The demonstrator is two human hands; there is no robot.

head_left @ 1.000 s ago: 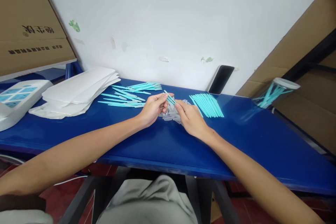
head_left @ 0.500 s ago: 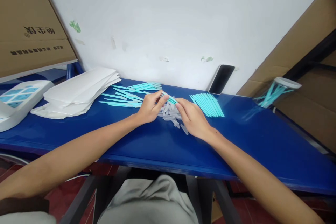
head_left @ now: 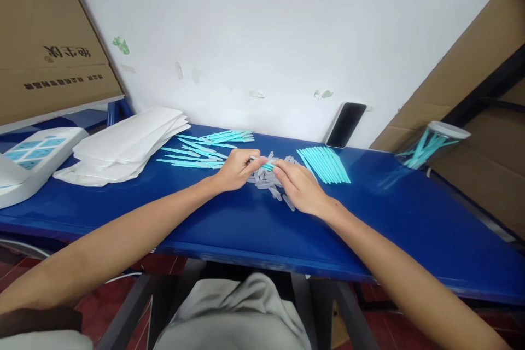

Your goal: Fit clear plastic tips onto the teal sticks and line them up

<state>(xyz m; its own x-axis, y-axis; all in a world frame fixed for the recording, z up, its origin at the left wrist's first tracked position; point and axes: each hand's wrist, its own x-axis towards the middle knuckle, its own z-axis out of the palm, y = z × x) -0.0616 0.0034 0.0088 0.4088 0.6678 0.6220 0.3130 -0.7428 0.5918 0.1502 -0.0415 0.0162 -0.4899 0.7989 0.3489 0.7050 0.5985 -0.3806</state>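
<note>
At far left, a cardboard box (head_left: 45, 13) is bearing upside-down dark Chinese characters (head_left: 68, 51), seemingly 绝尘侠, with a ® mark (head_left: 49, 59), while a smaller line (head_left: 63, 82) running beneath is proving too blurred to read.

Phone (head_left: 346, 124), screen dark, leaning against white wall (head_left: 246, 22); wall bears green patches (head_left: 121, 45) (paint or paper, cannot tell). Far left: printed cardboard box (head_left: 45, 22). Below it, white device (head_left: 61, 156) with blue panels (head_left: 35, 150); white sheets (head_left: 127, 134) stacked just beside.

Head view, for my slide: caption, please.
Left hand and right hand hold turquoise sticks over tapered translucent pieces on a blue table.
</note>
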